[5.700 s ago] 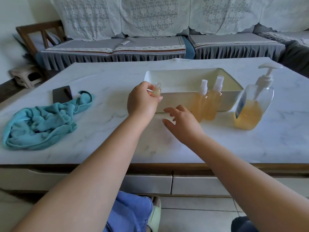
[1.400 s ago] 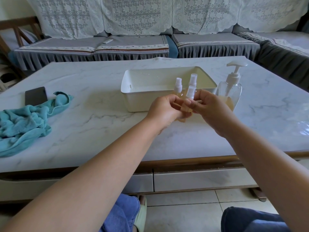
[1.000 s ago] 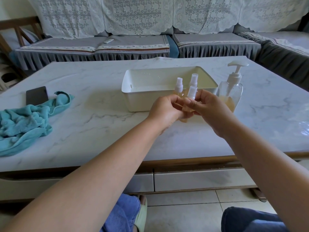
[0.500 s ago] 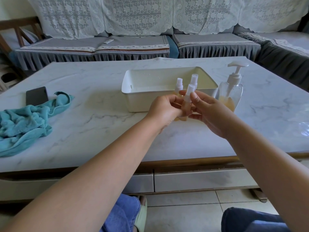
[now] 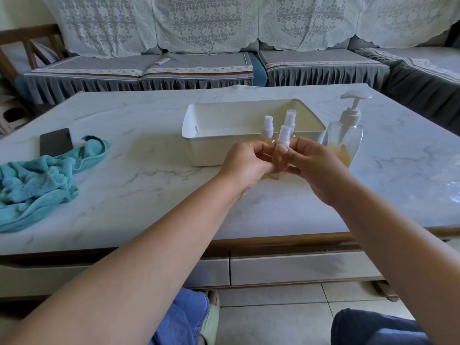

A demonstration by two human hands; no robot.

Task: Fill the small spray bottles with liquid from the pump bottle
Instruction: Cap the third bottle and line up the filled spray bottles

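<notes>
Above the table, my left hand grips the body of a small spray bottle holding amber liquid. My right hand pinches that bottle's white spray cap with thumb and fingers. Two more small spray bottles with white caps stand behind my hands, in front of the white tray. The clear pump bottle, partly full of amber liquid, stands on the table to the right of them.
A white rectangular tray sits mid-table behind the bottles. A teal towel and a black phone lie at the left. A grey sofa runs behind the marble table.
Since the earliest frame the bottle was lifted from the table and the cap set on it. Over the last second my right-hand fingers shifted on the cap; my left hand stayed put.
</notes>
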